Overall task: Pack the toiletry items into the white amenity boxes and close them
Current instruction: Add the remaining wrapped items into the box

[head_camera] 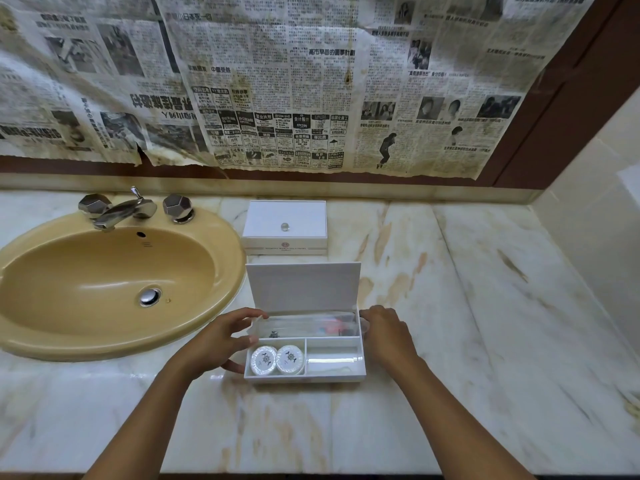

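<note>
Open white box [304, 374] sits mid-countertop toward the front edge, its lid [303, 285] standing upright at the back. Two round wrapped soaps [277, 359] lie side by side front-left. A clear packet [308, 325] spans the rear compartment, gripped at its ends by my left hand [221, 337] and right hand [384, 332]. The closed box [284, 226] sits behind it.

Left hand [221, 341] and right hand [384, 332] pinch a clear packet [308, 325] (box [304, 377] open).

Both bare forearms reach in from the near edge, converging. The left hand [221, 341], thumb and forefinger curved, and the right hand [384, 336], knuckles up, each hold one end of a clear packet [311, 325].
</note>
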{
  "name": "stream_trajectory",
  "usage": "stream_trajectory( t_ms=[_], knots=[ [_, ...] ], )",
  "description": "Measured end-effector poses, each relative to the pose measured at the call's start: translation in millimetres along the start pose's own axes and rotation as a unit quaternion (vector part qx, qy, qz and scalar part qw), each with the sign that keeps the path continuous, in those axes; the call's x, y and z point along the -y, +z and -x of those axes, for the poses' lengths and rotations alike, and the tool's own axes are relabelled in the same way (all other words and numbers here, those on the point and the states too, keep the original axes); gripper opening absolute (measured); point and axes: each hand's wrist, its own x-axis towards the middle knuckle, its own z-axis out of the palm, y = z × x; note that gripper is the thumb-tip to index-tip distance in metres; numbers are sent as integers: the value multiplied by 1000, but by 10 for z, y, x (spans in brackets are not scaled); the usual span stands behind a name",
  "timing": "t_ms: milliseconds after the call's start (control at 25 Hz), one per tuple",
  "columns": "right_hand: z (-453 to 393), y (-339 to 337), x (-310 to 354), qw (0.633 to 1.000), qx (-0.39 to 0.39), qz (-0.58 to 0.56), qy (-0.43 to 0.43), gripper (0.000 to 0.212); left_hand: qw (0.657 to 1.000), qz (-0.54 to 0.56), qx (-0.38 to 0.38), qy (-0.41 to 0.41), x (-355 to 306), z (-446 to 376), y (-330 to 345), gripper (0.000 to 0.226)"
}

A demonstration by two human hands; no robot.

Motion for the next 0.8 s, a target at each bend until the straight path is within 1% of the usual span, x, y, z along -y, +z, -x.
stream_trajectory(
  t_ms=[40,120,240,360,560,800],
  knots=[
    [3,32,-9,1000,5,16,-7,26,1000,-2,-1,1,3,1,-1,38],
    [2,72,-30,1000,1,16,-9,22,1000,-3,-1,1,3,-1,1,37],
    [-32,108,-61,1000,-28,7,-3,24,1000,1,2,4,10,4,-1,36],
    [-58,120,-81,1000,-30,2,1,26,1000,6,3,5,8,10,-3,34],
    [-61,157,-98,999,-37,8,-3,15,1000,2,3,6,12,-3,-10,33],
    [-20,133,-52,998,-62,18,-17,24,1000,4,-2,6,9,3,-1,34]
  ],
)
